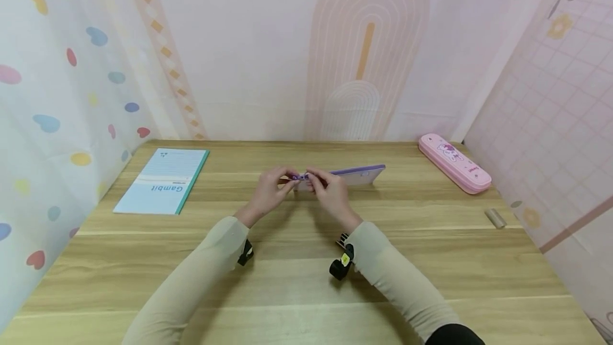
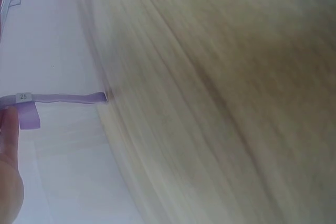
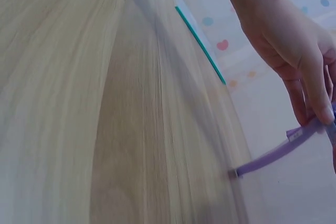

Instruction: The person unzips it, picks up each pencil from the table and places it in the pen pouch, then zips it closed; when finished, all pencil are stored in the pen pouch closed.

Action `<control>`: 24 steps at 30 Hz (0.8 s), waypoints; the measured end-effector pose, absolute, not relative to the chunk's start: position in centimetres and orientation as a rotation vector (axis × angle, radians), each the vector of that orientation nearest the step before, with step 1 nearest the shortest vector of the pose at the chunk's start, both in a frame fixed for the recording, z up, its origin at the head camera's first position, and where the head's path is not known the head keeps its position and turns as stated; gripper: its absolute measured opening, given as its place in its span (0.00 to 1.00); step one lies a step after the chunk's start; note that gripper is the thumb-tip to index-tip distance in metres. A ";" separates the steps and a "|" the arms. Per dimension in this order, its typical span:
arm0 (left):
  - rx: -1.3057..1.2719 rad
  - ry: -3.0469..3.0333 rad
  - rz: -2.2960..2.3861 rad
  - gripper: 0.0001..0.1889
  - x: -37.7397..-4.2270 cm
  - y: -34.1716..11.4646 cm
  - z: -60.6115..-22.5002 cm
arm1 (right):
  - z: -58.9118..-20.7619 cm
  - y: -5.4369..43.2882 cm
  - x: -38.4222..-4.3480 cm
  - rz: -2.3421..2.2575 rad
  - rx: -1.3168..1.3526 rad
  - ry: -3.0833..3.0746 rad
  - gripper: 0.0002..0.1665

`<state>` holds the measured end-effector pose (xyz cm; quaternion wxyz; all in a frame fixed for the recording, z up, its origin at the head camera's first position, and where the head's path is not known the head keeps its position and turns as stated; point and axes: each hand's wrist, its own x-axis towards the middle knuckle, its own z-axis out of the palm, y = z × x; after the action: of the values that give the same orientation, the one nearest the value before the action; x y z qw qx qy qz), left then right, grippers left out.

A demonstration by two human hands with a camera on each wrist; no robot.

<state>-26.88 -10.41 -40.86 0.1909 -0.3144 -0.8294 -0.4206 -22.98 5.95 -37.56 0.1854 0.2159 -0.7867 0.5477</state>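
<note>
A thin pale flat item with a purple edge stands tilted up on the wooden table, running off to the right of the hands. My left hand pinches a small purple part of it between thumb and fingers. Close beside it, my right hand pinches the same purple part. In the left wrist view a purple strip with a label reading 25 and a short purple tab crosses the pale surface. The right wrist view shows the left fingers at this purple strip; I cannot tell exactly what the item is.
A light blue Gambit notebook with a green spine lies at the left. On the far right is a pink pencil case, with a small brownish block in front of it. Patterned curtains surround the table.
</note>
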 end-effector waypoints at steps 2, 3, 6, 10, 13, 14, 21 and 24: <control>-0.903 -2.335 -1.172 0.05 -26.8 -10.4 -40.9 | -37.7 6.3 -23.1 1.539 0.625 -2.226 0.12; -0.912 -2.339 -1.165 0.05 -26.8 -10.3 -40.9 | -37.7 6.6 -23.1 1.543 0.633 -2.235 0.12; -0.934 -2.341 -1.146 0.05 -26.8 -10.2 -40.9 | -37.4 7.0 -22.8 1.551 0.649 -2.242 0.11; -0.965 -2.318 -1.133 0.05 -26.8 -9.8 -41.0 | -37.3 7.6 -22.7 1.571 0.665 -2.254 0.12; -0.990 -2.319 -1.126 0.05 -26.7 -9.7 -40.9 | -37.2 8.1 -22.7 1.568 0.647 -2.286 0.12; -0.989 -2.320 -1.136 0.05 -26.7 -9.7 -40.9 | -37.2 8.3 -22.7 1.572 0.630 -2.297 0.12; -0.886 -2.332 -1.186 0.03 -26.5 -10.8 -41.0 | -37.5 11.3 -23.6 1.534 0.555 -2.331 0.11; -0.880 -2.342 -1.179 0.04 -26.6 -11.3 -40.9 | -38.2 13.0 -24.5 1.525 0.547 -2.331 0.12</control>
<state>-26.59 -11.35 -40.85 0.1869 -0.3127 -0.8318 -0.4189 -24.50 12.98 -38.23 0.1511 0.1906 -0.8117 0.5310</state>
